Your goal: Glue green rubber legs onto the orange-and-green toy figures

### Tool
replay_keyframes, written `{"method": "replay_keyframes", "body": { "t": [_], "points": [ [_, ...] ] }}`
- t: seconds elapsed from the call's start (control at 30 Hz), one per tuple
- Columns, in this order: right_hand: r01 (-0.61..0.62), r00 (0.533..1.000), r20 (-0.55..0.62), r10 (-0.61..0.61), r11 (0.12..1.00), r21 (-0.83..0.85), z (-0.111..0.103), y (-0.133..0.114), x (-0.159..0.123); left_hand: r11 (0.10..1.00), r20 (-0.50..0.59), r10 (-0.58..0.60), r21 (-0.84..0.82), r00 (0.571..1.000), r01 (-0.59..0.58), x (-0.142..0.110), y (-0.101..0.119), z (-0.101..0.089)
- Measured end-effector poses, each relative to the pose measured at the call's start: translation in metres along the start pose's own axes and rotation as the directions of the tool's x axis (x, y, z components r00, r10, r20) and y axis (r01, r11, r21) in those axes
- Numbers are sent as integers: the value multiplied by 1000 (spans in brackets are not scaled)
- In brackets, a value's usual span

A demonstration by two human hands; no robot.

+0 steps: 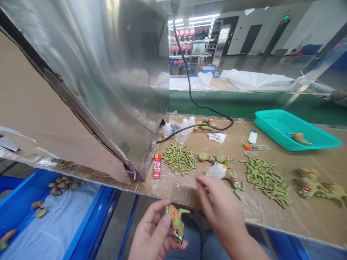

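Note:
My left hand (154, 233) is closed around a small green and orange toy figure (176, 220), held below the table's front edge over my lap. Just to its right, my right hand (217, 204) hovers at the table edge with fingers slightly curled and blurred by motion; nothing shows in it. Beyond its fingertips lie a whitish glue bottle (217, 170) and more toy figures (217, 159). A pile of small green parts (180, 159) sits left of them and a second pile (267, 177) to the right.
A cardboard-covered table (311, 216) carries a teal tray (320, 139) holding one figure, finished figures (317, 186) at right, small bottles (184, 126), a black cable (189, 90) and a red packet (156, 166). A foil-lined cardboard hood (81, 90) stands left. A blue bin (89, 224) holds figures.

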State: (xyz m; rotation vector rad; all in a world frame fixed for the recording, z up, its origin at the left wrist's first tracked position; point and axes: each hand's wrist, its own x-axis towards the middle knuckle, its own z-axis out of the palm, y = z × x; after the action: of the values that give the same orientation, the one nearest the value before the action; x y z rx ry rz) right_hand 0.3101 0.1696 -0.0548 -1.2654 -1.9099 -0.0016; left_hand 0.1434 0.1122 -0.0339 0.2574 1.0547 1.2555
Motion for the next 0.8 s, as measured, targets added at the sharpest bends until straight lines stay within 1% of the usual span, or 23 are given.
{"method": "replay_keyframes", "body": {
  "t": [0.03, 0.07, 0.17, 0.2, 0.27, 0.37, 0.5, 0.57, 0.63, 0.67, 0.7, 0.73, 0.77, 0.8],
  "points": [
    [24, 997, 75, -24, 1000, 4, 11, -2, 3, 1000, 7, 3, -3, 1000, -3, 0, 0, 0],
    [28, 992, 127, -27, 1000, -10, 22, -2, 5, 1000, 17, 6, -8, 1000, -6, 0, 1, 0],
    [-10, 978, 205, 26, 996, -83, 49, 4, 13, 1000, 38, 17, -21, 999, -16, -1, 2, -2],
    [-22, 974, 224, 42, 995, -95, 53, 7, 15, 1000, 40, 22, -19, 999, -21, -1, 3, -3],
    [-41, 963, 262, 61, 996, -82, 54, 9, 17, 999, 38, 31, -9, 999, -31, -2, 4, -7],
    [-81, 948, 308, 76, 997, 4, 38, 5, 16, 999, 49, 42, 9, 998, -42, -1, 3, -10],
    [-134, 939, 337, 70, 977, 169, -2, -11, 7, 999, 102, 24, 27, 994, -27, -2, 0, -9],
    [-209, 918, 389, 71, 922, 325, -22, -20, 1, 999, 118, 12, 28, 993, -16, -3, -2, -6],
    [-365, 874, 472, 115, 797, 481, -36, -28, -5, 999, 129, 2, 38, 992, -7, -6, -4, -2],
    [-444, 849, 507, 150, 723, 529, -42, -31, -8, 999, 137, -4, 48, 991, -2, -7, -5, -1],
    [-503, 828, 527, 191, 668, 549, -45, -33, -11, 998, 149, -12, 59, 989, 3, -8, -5, 0],
    [-528, 820, 527, 225, 652, 543, -49, -35, -15, 998, 164, -19, 70, 986, 7, -10, -6, 1],
    [-520, 827, 510, 238, 670, 530, -51, -36, -17, 997, 179, -25, 78, 984, 11, -11, -7, 2],
    [-483, 847, 481, 228, 710, 512, -54, -36, -20, 996, 190, -31, 85, 981, 15, -13, -8, 2]
  ]
}}
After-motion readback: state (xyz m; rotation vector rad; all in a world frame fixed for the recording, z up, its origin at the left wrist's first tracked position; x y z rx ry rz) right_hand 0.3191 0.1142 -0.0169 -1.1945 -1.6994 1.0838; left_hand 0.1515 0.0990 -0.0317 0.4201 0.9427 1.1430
